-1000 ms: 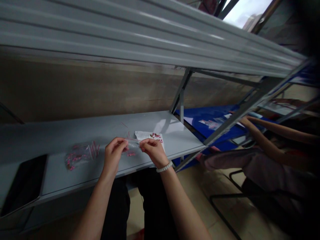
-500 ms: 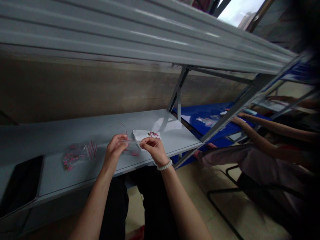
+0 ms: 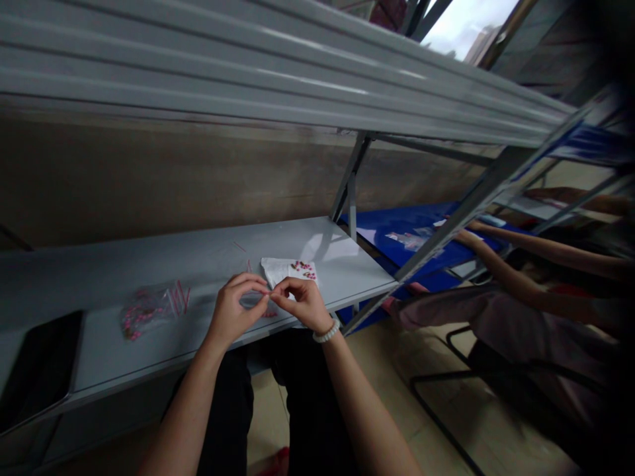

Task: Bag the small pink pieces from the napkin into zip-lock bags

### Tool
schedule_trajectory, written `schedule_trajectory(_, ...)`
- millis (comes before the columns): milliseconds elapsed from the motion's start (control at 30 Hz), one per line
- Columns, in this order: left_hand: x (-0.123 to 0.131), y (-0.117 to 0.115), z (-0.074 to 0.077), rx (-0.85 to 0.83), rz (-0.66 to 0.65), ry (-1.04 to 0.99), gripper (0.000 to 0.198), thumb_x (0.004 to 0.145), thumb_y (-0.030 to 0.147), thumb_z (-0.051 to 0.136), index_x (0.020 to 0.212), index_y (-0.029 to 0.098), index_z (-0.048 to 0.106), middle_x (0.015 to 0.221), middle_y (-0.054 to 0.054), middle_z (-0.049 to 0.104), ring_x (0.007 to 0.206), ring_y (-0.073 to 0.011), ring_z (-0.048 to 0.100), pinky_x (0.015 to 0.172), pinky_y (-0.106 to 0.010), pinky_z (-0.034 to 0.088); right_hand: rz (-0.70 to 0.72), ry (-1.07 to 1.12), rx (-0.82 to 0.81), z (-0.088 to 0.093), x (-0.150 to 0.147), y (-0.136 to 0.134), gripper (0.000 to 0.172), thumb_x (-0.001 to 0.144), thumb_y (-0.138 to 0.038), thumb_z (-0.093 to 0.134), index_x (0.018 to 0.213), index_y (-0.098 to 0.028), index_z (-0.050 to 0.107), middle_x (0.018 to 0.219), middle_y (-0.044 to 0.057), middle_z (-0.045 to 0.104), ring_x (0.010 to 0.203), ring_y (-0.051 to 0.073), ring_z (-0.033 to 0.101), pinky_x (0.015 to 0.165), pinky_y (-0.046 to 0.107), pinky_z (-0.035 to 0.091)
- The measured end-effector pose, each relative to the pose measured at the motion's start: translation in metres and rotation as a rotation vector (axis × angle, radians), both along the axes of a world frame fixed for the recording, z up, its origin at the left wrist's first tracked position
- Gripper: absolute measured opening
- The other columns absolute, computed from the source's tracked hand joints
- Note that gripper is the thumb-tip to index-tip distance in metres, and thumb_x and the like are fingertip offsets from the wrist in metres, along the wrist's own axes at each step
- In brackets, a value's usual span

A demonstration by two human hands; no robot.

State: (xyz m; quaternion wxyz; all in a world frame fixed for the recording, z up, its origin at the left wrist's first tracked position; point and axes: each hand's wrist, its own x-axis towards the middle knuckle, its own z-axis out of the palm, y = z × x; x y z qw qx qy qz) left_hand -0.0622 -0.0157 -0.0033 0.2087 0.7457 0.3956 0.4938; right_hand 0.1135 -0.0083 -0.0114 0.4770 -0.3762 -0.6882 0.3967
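Observation:
My left hand [image 3: 243,305] and my right hand [image 3: 301,301] meet above the front of the grey table [image 3: 208,248], fingertips pinched together. Whatever lies between those fingertips is too small to make out. Behind and below them is a clear plastic bag [image 3: 249,266] with a pink zip strip, mostly hidden by my hands. Some small pink pieces [image 3: 269,313] show just under the fingers. Close behind my right hand lies a white cloth or paper [image 3: 275,270], bearing several small pink and brownish beads [image 3: 303,267].
To the left lie a clear zip bag [image 3: 149,309] of pink bead-like pieces and a dark tablet-like slab [image 3: 42,360]. A ridged metal shelf [image 3: 223,73] hangs overhead. At right, another person's hands [image 3: 469,237] are over a blue table [image 3: 381,225], beyond a metal post [image 3: 446,235].
My hands were apart with a thin, clear strip stretched between them. They have since come together, fingertips touching, and the strip no longer shows.

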Motion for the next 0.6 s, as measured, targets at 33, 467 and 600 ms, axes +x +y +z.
schedule_trajectory(33, 0.0001, -0.0003, 0.0004, 0.002, 0.007, 0.001, 0.006, 0.076, 0.015, 0.063, 0.075, 0.019, 0.067, 0.090, -0.005, 0.066, 0.087, -0.0182, 0.062, 0.080, -0.032, 0.048, 0.002, -0.007, 0.001, 0.0001, -0.0002, 0.0000, 0.014, 0.076, -0.030, 0.069, 0.074, -0.016, 0.068, 0.068, 0.002, 0.065, 0.063, 0.013, 0.054, 0.061, 0.025, 0.043)
schedule_trajectory(467, -0.0072, 0.0027, -0.0025, -0.065, -0.009, -0.034, 0.004, 0.077, 0.021, 0.067, 0.075, 0.019, 0.070, 0.087, -0.005, 0.066, 0.083, -0.0173, 0.062, 0.078, -0.031, 0.048, -0.034, -0.011, -0.001, -0.0004, 0.0006, 0.0003, 0.015, 0.076, -0.031, 0.069, 0.072, -0.016, 0.068, 0.066, 0.002, 0.064, 0.063, 0.013, 0.054, 0.061, 0.026, 0.043)
schedule_trajectory(600, -0.0080, 0.0029, -0.0033, -0.048, 0.019, -0.019, 0.005, 0.078, 0.022, 0.067, 0.074, 0.020, 0.069, 0.086, -0.004, 0.067, 0.084, -0.0177, 0.062, 0.079, -0.032, 0.047, -0.054, -0.035, 0.011, -0.0017, 0.0009, 0.0006, 0.015, 0.077, -0.031, 0.069, 0.073, -0.016, 0.067, 0.066, 0.002, 0.064, 0.063, 0.013, 0.055, 0.059, 0.025, 0.042)
